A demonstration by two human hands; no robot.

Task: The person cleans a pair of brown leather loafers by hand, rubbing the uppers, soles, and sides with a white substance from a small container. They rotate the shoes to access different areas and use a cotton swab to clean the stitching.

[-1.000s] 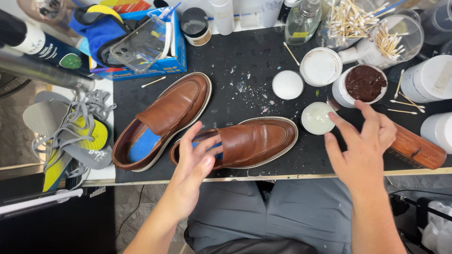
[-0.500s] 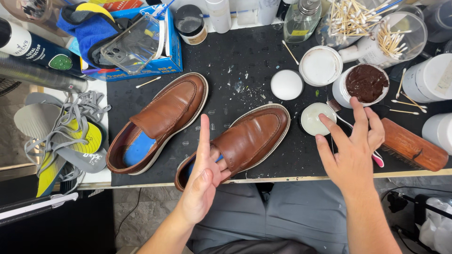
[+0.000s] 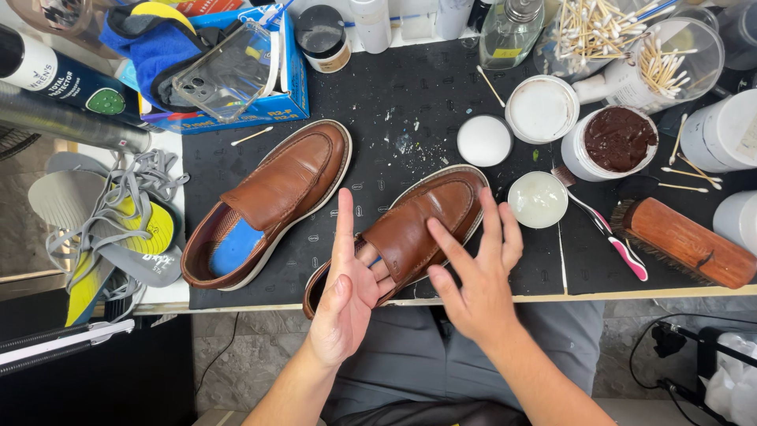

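Since the earlier frames the right hand (image 3: 477, 288) has come away from the small jars and now hangs over the near brown loafer (image 3: 414, 233), and the left hand (image 3: 347, 296) has pushed its fingers into the shoe's opening, turning the shoe a little more toward the person.

The left-hand grip is half closed: several fingers sit inside the heel opening, while the forefinger points up straight and the thumb stays outside, so the shoe is held from the inside rather than pinched. The right hand is open, fingers spread, and holds nothing; its fingertips lie on or just above the vamp, I cannot tell which.

To do this step well, I judge the inside fingers should press up against the leather to give a firm backing, and the right fingertips should rub with light, even circles, so no streaks are left.

The loafer lies tilted at the near edge of the black surface (image 3: 394, 102), its heel at the left-hand grip and its toe pointing away. It is smooth mid-brown leather with a raised apron seam and a pale sole edge. Its pair, the second loafer (image 3: 268, 205), lies beyond and to the left of the grip, apart from it, with a blue insole visible.
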